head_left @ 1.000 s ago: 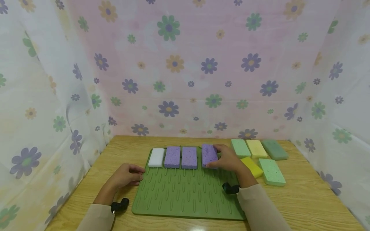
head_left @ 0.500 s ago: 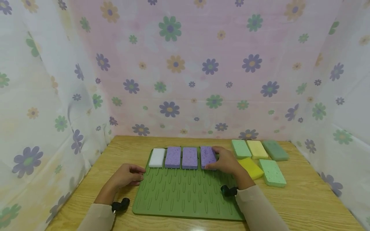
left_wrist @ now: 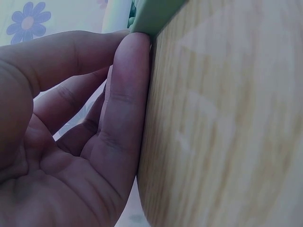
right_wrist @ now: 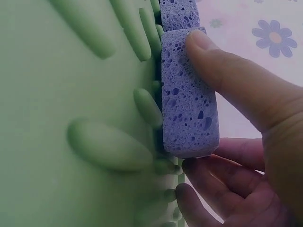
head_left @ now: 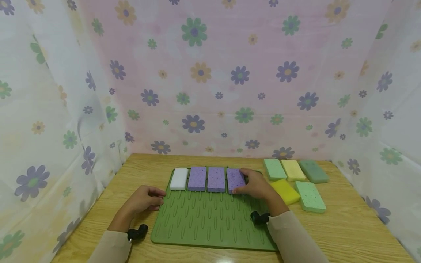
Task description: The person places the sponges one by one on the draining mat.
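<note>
A purple sponge (head_left: 235, 180) is gripped between thumb and fingers by the right hand (head_left: 258, 185), at the back right of the mat (head_left: 210, 221). The mat's left edge is touched by the fingertips of the left hand (head_left: 144, 199); whether it is pinched cannot be told. Left of the held sponge, two other purple sponges (head_left: 216, 179) and a white block (head_left: 179, 179) are lined up. Five green and yellow sponges (head_left: 310, 197) are laid on the table (head_left: 358, 233), which is backed by flowered cloth (head_left: 217, 58).
</note>
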`<state>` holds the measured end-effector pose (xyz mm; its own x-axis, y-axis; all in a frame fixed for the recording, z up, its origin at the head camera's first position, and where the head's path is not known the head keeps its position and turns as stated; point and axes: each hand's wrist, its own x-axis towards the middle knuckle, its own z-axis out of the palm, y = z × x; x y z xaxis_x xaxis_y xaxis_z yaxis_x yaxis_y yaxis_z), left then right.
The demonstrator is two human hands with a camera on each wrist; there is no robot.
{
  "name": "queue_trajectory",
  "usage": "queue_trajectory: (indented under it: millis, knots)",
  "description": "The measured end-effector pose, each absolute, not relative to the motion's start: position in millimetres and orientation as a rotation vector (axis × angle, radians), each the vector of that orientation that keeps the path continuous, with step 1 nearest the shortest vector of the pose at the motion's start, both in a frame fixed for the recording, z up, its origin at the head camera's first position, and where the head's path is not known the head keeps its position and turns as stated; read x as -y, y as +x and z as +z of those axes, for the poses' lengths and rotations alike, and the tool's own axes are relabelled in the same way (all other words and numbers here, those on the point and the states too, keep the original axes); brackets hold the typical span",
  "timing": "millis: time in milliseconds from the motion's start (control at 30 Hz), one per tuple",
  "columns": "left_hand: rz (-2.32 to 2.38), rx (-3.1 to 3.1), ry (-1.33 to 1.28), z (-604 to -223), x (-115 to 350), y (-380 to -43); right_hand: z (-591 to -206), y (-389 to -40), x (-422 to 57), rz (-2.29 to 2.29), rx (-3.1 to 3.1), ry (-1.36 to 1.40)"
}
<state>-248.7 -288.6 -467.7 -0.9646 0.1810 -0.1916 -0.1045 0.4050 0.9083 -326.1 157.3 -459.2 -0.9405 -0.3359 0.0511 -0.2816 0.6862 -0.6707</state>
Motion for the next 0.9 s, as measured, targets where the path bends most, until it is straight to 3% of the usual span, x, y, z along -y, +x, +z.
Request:
queue_trajectory:
  millis: [900]
  knots:
    - [1.577, -2.405, 0.037, -465.6, 286.1, -247.0, -460.4, -323.7, -155.2, -1.046, -2.841, -0.45]
